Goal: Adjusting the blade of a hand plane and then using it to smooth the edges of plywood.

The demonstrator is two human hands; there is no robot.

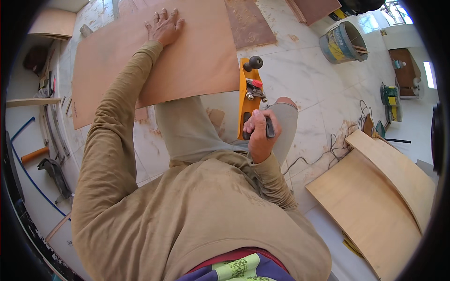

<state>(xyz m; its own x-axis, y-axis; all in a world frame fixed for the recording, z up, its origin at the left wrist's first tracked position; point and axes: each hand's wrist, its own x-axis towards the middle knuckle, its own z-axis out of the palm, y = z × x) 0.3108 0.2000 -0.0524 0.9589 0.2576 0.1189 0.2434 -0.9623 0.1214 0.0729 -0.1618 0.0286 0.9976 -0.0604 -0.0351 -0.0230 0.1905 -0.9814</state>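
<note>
A large reddish-brown plywood sheet (197,51) lies in front of me, its near edge reaching over my legs. My left hand (165,27) rests flat on the sheet's far part with the fingers spread. In my right hand (262,132) is the rear handle of a hand plane (247,89), the fingers wrapped round it. The plane has an orange-yellow body, a dark round front knob and a red lever part. It stands along the sheet's right edge, above my right knee; whether its sole touches the edge I cannot tell.
Wood shavings and a darker board (251,23) lie on the tiled floor beyond the sheet. A bucket (341,44) stands at the far right. Pale plywood pieces (361,201) and a dark cable (304,160) are on the right. Hand tools, including an orange-handled one (35,155), lie at left.
</note>
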